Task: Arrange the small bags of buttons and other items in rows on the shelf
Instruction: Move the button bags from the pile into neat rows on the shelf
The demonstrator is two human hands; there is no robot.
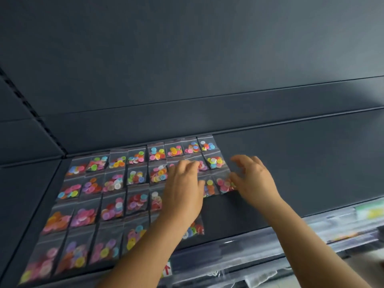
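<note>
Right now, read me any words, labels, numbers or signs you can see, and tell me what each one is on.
No readable words.
Red arrow sign: an arrow on a small white tag at the shelf front edge; no text legible.
Yellow-green label on the right rail: too blurred to read.
Button bags: no print visible.

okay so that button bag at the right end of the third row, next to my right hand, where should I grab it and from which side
Probably by its right edge, coming in from the right. That button bag lies flat at the end of its row, with bare shelf to its right, while bags crowd its left and far sides. Your right hand is already at that edge. Pinch an empty plastic margin, not the lumpy button pile.
</note>
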